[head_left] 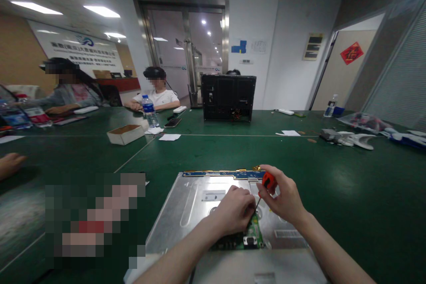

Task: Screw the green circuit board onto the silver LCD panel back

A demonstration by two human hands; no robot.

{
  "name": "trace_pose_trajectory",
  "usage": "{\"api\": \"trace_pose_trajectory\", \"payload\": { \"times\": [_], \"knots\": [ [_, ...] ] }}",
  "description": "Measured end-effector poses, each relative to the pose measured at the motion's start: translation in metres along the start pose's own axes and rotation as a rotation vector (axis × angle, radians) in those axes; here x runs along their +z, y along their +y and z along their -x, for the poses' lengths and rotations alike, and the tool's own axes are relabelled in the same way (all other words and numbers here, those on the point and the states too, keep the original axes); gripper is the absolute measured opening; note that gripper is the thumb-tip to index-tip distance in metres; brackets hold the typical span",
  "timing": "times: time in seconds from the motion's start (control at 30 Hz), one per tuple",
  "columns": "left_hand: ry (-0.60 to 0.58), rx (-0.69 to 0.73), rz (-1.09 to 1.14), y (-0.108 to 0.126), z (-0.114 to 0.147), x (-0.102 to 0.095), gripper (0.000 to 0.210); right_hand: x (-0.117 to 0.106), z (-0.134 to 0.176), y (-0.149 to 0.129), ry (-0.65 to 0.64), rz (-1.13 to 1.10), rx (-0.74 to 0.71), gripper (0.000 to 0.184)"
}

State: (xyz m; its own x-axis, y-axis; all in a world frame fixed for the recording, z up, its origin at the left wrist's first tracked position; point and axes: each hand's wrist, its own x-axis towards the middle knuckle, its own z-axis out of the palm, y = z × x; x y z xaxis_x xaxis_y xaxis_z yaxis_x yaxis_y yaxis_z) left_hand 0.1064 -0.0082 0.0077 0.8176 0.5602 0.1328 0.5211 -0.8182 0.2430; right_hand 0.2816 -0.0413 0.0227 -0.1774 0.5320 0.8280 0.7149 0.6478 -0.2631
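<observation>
Screwdriver [269, 182] slants toward seven o'clock, clamped in your right hand [285, 195]; your left hand [235, 209], its grip hidden, curls over the circuit board [256, 230] on the metal panel [196, 208] at six o'clock.

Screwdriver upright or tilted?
Tilted. The red-handled screwdriver in the right hand slants down-left toward the green circuit board, beside the left hand.

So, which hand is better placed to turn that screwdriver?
Probably the right hand: it holds the red-orange screwdriver by its handle, shaft angled down toward the green circuit board. The left hand is at the board, near the shaft's lower end.
</observation>
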Motion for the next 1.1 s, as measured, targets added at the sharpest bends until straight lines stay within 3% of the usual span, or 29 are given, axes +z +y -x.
{"api": "trace_pose_trajectory", "payload": {
  "times": [0.27, 0.67, 1.1],
  "knots": [
    [0.010, 0.001, 0.003, 0.0004, 0.0003, -0.0002, 0.009, -0.0035, -0.0006, -0.0033, -0.053, -0.081, 0.042, 0.039],
    [0.014, 0.012, -0.004, -0.0024, 0.0003, 0.0028, 0.007, 0.0004, -0.0009, -0.0024, 0.025, -0.016, -0.002, 0.031],
    [0.027, 0.004, -0.001, 0.0000, 0.0006, 0.0005, 0.011, -0.0032, -0.0022, -0.0050, -0.033, -0.083, 0.025, 0.039]
  ]
}}
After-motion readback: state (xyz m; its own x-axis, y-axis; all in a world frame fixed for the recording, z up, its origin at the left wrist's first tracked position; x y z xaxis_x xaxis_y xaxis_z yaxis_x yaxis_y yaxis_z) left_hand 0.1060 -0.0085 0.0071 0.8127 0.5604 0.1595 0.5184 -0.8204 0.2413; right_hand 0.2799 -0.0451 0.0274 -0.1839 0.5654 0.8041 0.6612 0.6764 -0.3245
